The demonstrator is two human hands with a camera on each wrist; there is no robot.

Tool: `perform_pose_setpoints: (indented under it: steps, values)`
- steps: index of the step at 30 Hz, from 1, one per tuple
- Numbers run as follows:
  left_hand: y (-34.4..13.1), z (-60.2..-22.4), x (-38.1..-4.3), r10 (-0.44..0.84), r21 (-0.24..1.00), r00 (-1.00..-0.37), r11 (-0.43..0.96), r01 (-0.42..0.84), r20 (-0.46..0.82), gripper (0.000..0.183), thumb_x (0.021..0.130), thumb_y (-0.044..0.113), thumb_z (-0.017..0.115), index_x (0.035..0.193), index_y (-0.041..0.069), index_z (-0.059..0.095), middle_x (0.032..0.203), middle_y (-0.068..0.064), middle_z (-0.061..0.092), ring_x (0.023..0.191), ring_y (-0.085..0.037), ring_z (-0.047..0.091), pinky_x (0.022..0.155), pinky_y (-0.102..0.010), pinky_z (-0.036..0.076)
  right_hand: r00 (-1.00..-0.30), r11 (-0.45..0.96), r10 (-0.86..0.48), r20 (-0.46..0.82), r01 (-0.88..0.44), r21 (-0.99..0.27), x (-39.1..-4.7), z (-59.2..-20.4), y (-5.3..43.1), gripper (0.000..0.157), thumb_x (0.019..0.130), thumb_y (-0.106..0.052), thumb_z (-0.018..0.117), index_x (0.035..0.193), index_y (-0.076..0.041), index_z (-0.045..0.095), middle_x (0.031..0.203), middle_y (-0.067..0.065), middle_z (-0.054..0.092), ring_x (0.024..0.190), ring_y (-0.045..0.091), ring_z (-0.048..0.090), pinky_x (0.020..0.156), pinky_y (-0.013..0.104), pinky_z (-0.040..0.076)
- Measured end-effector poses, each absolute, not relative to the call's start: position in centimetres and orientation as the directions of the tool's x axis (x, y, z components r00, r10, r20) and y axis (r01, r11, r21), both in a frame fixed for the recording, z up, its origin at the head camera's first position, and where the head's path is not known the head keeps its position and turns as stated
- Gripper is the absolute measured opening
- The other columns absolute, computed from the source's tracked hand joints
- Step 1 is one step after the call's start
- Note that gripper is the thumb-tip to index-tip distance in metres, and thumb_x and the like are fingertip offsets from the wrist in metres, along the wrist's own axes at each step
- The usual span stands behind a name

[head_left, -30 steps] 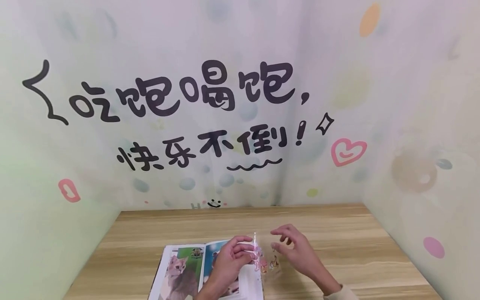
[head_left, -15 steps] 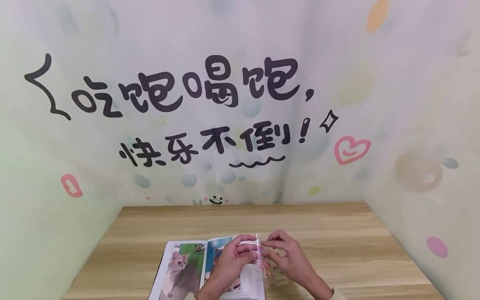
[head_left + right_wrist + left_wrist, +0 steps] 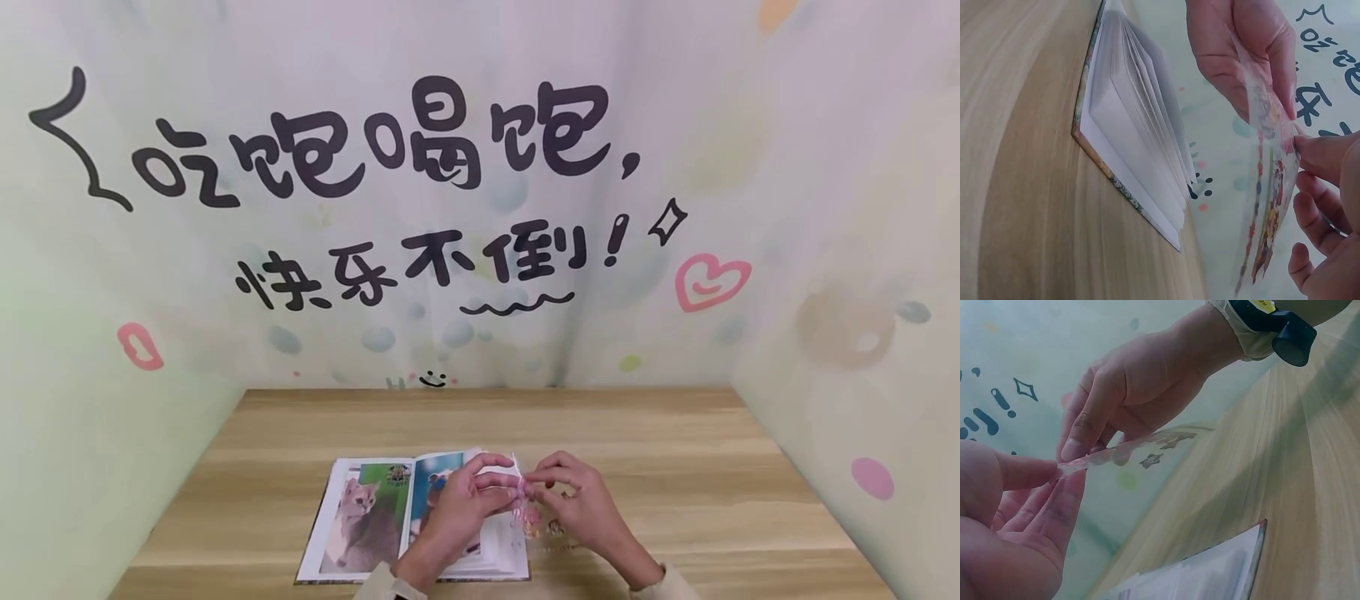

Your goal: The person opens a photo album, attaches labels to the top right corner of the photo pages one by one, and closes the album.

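A clear sticker sheet [image 3: 1266, 200] with small colourful cartoon prints is held up between both hands. My left hand [image 3: 459, 504] pinches it between thumb and fingers near one edge, over the right side of an open photo album [image 3: 321, 533]. My right hand [image 3: 588, 504] pinches the sheet right beside the left fingertips, as the left wrist view shows. There, the sheet's free part curves away under the right palm. The album shows a cat photo [image 3: 363, 525] on its left page, and the left hand partly covers a blue-backed picture [image 3: 427, 475] on the right.
The wooden table [image 3: 675, 450] reaches back to a pale curtain [image 3: 420, 350] printed with large black characters. Similar cloth walls close in both sides. In the right wrist view, the album's loose pages [image 3: 1138, 106] fan up from the cover. A dark device [image 3: 1291, 340] sits on the right wrist.
My right hand has moved left onto the sheet, its fingertips now meeting the left ones. The left hand has kept its pinch. The head view has tilted slightly, bringing the album's lower edge into sight.
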State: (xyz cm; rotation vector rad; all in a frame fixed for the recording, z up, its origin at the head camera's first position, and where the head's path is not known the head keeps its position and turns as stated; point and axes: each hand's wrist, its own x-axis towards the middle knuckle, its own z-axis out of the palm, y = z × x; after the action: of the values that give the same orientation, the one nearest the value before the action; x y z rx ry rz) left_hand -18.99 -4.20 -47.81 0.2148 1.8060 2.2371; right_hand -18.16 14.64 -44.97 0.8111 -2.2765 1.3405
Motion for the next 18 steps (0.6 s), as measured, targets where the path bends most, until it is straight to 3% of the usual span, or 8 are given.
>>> perform_pose_setpoints:
  steps: [12,18]
  values:
    - [-4.35,-47.56,-19.25,0.321,0.975,-0.946,-0.192,-0.11,-0.044,0.036,0.093,-0.002,0.063,0.128,-0.002,0.053,0.11,-0.017,0.071,0.099,-0.026,0.07,0.086,-0.034,0.058,-0.8,0.365,-0.283,0.529,-0.599,-0.712,-18.58,-45.21,14.83,0.013,0.076,0.004,0.08,0.085,-0.005,0.076,0.083,0.003,0.07,0.074,0.016,0.063,0.066,0.032,0.053]
    - [-4.32,-47.65,-19.17,0.311,0.98,-0.948,-0.159,-0.123,-0.069,0.031,0.094,0.002,0.064,0.124,0.003,0.057,0.108,-0.013,0.072,0.097,-0.022,0.07,0.084,-0.033,0.058,-0.786,0.364,-0.283,0.549,-0.618,-0.697,-18.51,-45.43,14.78,0.015,0.077,0.003,0.08,0.09,-0.002,0.077,0.086,0.007,0.07,0.073,0.02,0.062,0.062,0.033,0.053]
